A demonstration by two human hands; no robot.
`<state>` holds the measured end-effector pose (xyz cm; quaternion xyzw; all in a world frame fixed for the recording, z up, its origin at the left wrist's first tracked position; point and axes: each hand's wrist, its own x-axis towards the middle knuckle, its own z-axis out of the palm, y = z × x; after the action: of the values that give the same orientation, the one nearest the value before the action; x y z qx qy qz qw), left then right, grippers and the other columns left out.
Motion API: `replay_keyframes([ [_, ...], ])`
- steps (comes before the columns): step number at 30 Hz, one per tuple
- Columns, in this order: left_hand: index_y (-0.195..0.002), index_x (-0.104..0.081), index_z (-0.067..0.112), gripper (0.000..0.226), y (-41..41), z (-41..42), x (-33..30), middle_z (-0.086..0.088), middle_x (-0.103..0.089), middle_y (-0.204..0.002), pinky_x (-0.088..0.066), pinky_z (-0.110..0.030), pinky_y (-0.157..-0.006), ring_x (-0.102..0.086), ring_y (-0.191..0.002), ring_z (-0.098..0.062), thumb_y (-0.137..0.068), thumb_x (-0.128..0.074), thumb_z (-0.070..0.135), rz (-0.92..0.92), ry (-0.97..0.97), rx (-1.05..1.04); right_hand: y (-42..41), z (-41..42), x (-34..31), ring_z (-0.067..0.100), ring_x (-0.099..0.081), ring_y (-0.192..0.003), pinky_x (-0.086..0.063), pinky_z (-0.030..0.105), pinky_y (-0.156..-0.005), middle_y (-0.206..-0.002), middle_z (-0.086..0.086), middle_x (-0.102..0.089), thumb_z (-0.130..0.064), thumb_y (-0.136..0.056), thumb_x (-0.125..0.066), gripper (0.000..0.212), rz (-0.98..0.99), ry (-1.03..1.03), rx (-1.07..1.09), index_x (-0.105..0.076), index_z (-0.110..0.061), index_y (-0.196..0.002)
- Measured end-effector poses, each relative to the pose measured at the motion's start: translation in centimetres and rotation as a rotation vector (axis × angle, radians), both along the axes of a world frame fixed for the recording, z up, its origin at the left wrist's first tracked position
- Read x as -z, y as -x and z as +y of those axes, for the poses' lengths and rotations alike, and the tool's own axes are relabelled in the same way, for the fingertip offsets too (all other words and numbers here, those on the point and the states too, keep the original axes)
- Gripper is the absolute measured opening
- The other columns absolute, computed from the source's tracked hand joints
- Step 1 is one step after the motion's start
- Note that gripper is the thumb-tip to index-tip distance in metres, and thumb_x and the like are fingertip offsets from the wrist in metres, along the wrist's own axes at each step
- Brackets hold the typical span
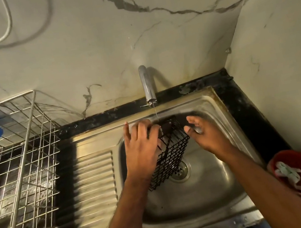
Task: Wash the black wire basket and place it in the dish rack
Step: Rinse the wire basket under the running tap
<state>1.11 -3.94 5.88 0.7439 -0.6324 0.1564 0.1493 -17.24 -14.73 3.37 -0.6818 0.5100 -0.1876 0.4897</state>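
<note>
While left hand (143, 147) grips it, square-meshed black wire basket (170, 154) tilts.

A black counter (244, 101) carries a steel sink (96, 175), a wire dish rack (22, 176) and a red bowl (298, 172).

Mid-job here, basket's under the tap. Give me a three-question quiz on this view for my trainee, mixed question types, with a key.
1. True or false: the black wire basket already sits in the dish rack.
2. Which hand grips the basket? A) left hand B) right hand C) both
3. Fill in: the red bowl stands to the ___ of the sink.

Key
1. False. It is held over the sink, under the thin stream from the tap.
2. A. The right hand is open beside the basket, apart from it.
3. Right, on the dark counter near the corner.
</note>
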Motion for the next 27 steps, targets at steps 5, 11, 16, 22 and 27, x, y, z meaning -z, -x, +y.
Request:
replay_keyframes([
  [5,-0.112,-0.066,0.014,0.052,-0.3,0.4,-0.1,-0.010,-0.050,-0.119,-0.045,-0.057,-0.105,-0.052,-0.113,-0.030,-0.069,-0.091,0.030,-0.010,0.107,-0.151,-1.4,0.0,0.3,0.015,-0.057,-0.119,-0.047,0.028,-0.091,-0.123,-0.006,-0.062,-0.047,-0.097,-0.057,0.046,-0.040,-0.137,0.017,-0.055,-0.023,-0.136],
  [11,-0.107,-0.057,0.020,0.043,-0.2,0.3,-0.8,0.001,-0.060,-0.102,-0.051,-0.034,-0.069,-0.064,-0.086,-0.019,-0.080,-0.083,0.040,0.260,-0.012,-0.372,-2.0,-0.1,0.1,0.006,-0.062,-0.100,-0.046,0.022,-0.077,-0.106,-0.008,-0.068,-0.049,-0.093,-0.062,0.034,-0.113,-0.187,0.066,-0.066,-0.025,-0.117],
  [16,-0.096,-0.067,0.018,0.015,-1.4,-0.3,-0.9,0.002,-0.074,-0.083,-0.059,-0.029,-0.059,-0.072,-0.060,-0.013,-0.096,-0.069,0.033,0.936,-0.050,-0.556,-2.2,0.3,0.4,0.009,-0.066,-0.086,-0.050,0.025,-0.072,-0.090,-0.005,-0.072,-0.045,-0.084,-0.075,0.028,-0.102,-0.151,0.179,-0.069,-0.021,-0.099],
  [22,-0.100,-0.070,0.009,0.016,-1.6,-2.1,-0.6,-0.006,-0.077,-0.080,-0.063,-0.033,-0.065,-0.075,-0.065,-0.018,-0.099,-0.065,0.024,1.305,0.008,-0.536,-3.7,2.1,-0.8,0.014,-0.061,-0.069,-0.041,0.026,-0.057,-0.075,-0.005,-0.064,-0.031,-0.081,-0.074,0.017,0.037,-0.032,0.197,-0.062,-0.019,-0.084],
  [27,-0.105,-0.070,0.014,0.018,-1.0,-1.8,-0.5,0.001,-0.073,-0.095,-0.048,-0.026,-0.071,-0.064,-0.081,-0.011,-0.098,-0.065,0.031,1.045,0.062,-0.593,-4.5,2.1,-2.1,0.012,-0.053,-0.060,-0.046,0.034,-0.058,-0.061,-0.008,-0.056,-0.036,-0.079,-0.069,0.023,-0.104,-0.079,0.212,-0.056,-0.019,-0.071],
])
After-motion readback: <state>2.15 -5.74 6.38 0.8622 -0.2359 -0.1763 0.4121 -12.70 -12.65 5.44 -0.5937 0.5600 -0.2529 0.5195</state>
